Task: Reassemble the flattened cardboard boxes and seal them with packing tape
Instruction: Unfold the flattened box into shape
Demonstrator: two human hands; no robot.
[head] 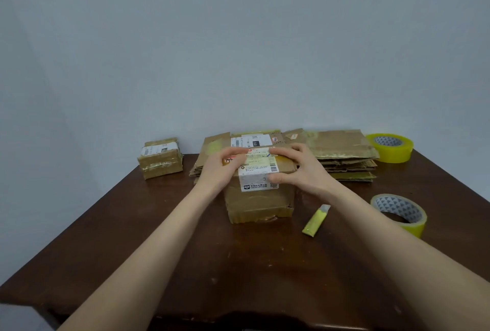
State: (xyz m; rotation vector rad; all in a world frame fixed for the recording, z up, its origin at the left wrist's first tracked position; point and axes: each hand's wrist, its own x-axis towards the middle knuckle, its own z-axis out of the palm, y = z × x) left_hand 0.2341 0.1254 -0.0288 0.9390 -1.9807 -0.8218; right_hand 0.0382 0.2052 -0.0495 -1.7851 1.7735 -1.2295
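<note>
An assembled cardboard box (258, 203) with white shipping labels stands upright in the middle of the dark wooden table (185, 251). My left hand (221, 166) rests on its top left edge with fingers laid across the closed flaps. My right hand (299, 169) grips the top right corner, thumb on the front face and fingers over the top. Behind the box lies a stack of flattened cardboard boxes (342, 155). One roll of yellowish packing tape (399, 214) lies at the right, another roll (391, 147) at the back right.
A small taped-up box (160, 158) stands at the back left near the wall. A yellow utility knife (315, 220) lies on the table just right of the centre box. The table's front edge is close to me.
</note>
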